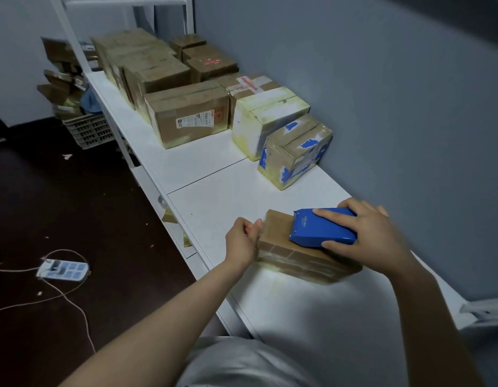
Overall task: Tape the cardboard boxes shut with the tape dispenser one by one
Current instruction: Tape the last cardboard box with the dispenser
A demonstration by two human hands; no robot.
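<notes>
My right hand [365, 236] grips the blue tape dispenser [320, 227] atop the near cardboard box [287, 254]; left hand [242, 241] clasps its end, likely steadying.

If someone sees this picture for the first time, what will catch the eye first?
The blue tape dispenser, gripped by the right hand on top of the near cardboard box, stands out most. The left hand grips that box's left end. Farther along the white table, a row of taped boxes lines the grey wall.
</notes>
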